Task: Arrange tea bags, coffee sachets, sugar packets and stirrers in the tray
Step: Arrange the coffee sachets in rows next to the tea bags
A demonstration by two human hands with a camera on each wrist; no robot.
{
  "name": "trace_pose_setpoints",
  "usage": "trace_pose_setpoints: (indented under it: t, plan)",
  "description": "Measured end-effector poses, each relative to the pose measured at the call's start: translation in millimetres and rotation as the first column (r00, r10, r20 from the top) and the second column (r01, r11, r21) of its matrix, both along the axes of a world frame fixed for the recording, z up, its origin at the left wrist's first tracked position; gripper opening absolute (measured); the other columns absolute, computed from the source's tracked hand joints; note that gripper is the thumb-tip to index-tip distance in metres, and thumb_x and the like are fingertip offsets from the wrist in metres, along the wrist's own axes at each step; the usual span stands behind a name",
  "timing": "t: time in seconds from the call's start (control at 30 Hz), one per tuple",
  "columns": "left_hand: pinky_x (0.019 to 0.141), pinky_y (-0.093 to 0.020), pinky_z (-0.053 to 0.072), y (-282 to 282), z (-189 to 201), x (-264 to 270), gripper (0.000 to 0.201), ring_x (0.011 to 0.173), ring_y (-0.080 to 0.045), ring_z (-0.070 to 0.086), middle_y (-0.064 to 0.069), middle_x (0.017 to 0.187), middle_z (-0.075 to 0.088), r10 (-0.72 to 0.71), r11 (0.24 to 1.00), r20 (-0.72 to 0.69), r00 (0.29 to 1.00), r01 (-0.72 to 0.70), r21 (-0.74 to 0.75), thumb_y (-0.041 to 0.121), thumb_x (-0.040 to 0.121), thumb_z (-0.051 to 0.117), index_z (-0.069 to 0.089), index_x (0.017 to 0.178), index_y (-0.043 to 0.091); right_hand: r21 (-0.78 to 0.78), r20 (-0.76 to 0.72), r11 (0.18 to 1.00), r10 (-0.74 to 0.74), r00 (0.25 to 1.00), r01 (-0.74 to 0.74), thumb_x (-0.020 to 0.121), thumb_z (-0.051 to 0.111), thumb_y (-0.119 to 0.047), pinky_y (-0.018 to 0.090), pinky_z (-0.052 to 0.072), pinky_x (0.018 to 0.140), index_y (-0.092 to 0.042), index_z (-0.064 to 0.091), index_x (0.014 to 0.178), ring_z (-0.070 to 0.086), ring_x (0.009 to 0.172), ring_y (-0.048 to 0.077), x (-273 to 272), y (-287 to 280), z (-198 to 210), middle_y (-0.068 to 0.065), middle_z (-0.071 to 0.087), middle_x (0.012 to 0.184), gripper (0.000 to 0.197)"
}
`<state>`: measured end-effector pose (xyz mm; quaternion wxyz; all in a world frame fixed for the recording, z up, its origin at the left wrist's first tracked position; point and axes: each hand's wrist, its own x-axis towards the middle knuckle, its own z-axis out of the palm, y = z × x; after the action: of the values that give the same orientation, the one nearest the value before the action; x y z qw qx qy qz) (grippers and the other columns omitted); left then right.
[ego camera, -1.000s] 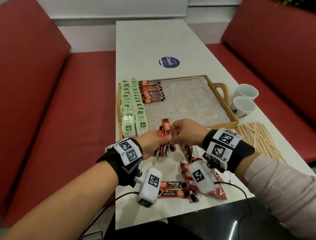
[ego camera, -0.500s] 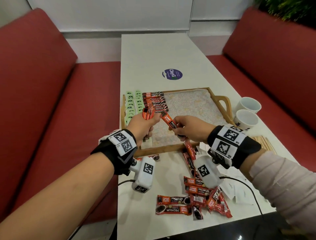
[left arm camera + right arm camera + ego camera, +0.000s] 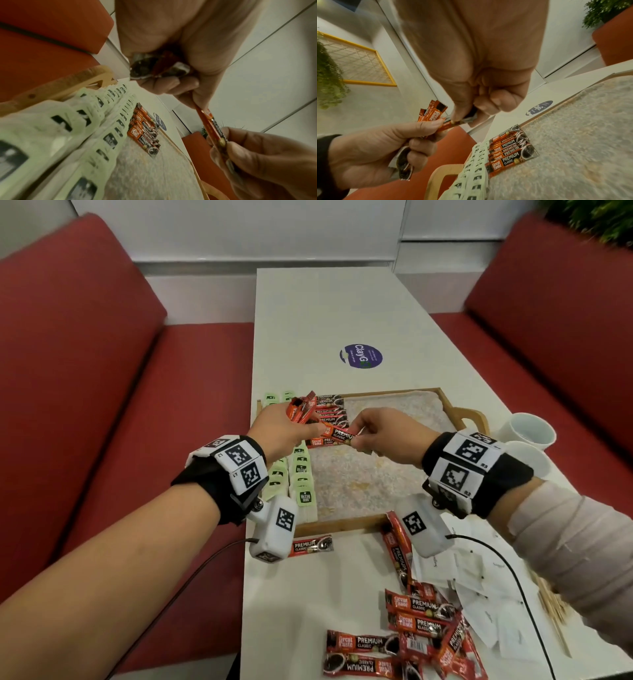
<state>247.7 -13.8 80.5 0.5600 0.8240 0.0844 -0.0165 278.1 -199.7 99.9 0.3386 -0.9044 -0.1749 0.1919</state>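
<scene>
My left hand [image 3: 310,428] grips a bunch of red coffee sachets [image 3: 302,409] above the left part of the wooden tray [image 3: 342,524]. My right hand [image 3: 356,437] pinches one end of a single coffee sachet [image 3: 339,434]; its other end sits at my left fingers [image 3: 187,93]. Below them a row of coffee sachets [image 3: 510,152] lies at the tray's far left. Beside that row, two rows of green tea bags [image 3: 301,474] run along the tray's left side. The wrist views show the bunch [image 3: 159,67] in my left fist and the single sachet [image 3: 211,127] between both hands.
Several loose coffee sachets [image 3: 414,625] lie on the white table near its front edge, with one more [image 3: 310,546] by the tray's front rim. White sugar packets [image 3: 479,587] and wooden stirrers [image 3: 551,606] lie at the right. Two white cups [image 3: 527,429] stand right of the tray. Red benches flank the table.
Both hands have moved from the tray's front edge to above its far left part. The right hand has drawn one sachet sideways out of the bunch in the left hand.
</scene>
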Motion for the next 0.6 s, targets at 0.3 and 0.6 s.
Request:
trace_pose_setpoints:
  t: [0.3, 0.6]
  plan:
    - [0.034, -0.015, 0.028, 23, -6, 26, 0.016, 0.033, -0.003, 0.035, 0.008, 0.050, 0.045, 0.117, 0.990, -0.052, 0.992, -0.121, -0.071, 0.021, 0.080, 0.075, 0.060, 0.085, 0.016, 0.009, -0.019, 0.995, -0.098, 0.995, 0.098, 0.084, 0.068, -0.005, 0.022, 0.047, 0.053, -0.007, 0.066, 0.083, 0.053, 0.051, 0.012, 46, -2, -22, 0.002, 0.060, 0.060, 0.003]
    - [0.035, -0.016, 0.030, 31, -13, 38, 0.020, 0.035, -0.003, 0.036, 0.007, 0.053, 0.044, 0.136, 0.984, -0.080, 0.987, -0.144, -0.108, 0.024, 0.081, 0.074, 0.060, 0.091, 0.014, -0.221, 0.023, 0.974, -0.039, 0.999, 0.043, 0.080, 0.073, -0.009, 0.020, 0.048, 0.055, -0.013, 0.066, 0.072, 0.055, 0.050, 0.010, 68, 8, -54, -0.001, 0.060, 0.057, 0.011]
